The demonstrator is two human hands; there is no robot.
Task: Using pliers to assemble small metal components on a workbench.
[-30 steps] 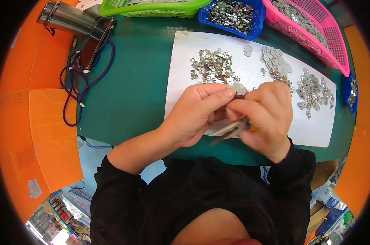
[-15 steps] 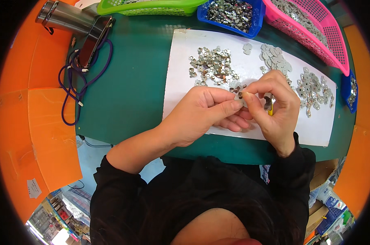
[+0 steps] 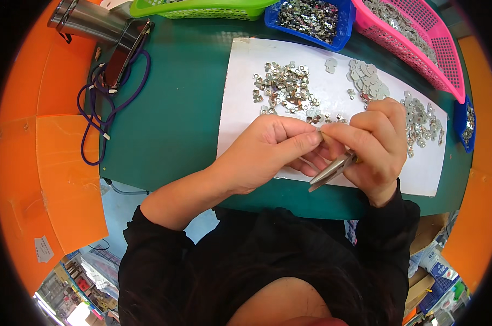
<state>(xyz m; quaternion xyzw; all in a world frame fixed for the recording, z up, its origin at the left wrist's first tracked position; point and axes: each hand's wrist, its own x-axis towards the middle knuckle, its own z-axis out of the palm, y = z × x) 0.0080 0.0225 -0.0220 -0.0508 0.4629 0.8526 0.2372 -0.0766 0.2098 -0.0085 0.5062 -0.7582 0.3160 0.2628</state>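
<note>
Over paper (image 3: 238, 125) on worktop (image 3: 159, 108): 1 part in work, 1 tool, assorted stock.

Part (image 3: 319, 130): sm., mostly hidden betw. fingertips of both hands; exact type could not be told.

L hand (image 3: 273, 146): thumb & index pinched on part; other fingers loosely curled below.

R hand (image 3: 379, 144): fingertips closed in at part's R side; same hand held pliers (image 3: 333, 173), nose pointing down-L, apart from part.

Stock, on paper: shiny bits (image 3: 284, 89), L pile; plates (image 3: 368, 80), flat, grey, mid pile; pierced plates (image 3: 420, 122), R pile; a few loose bits (image 3: 313, 115) just beyond fingertips.

Handling (judged): fingertip work, fine adj. Called for a steady L pinch, w/ R fingertips doing the sm. shifts; part best squared up before any force. Pliers' nose best kept clear of L fingers. Sm. pcs. prob. slippery, so hands best low over paper.
</note>
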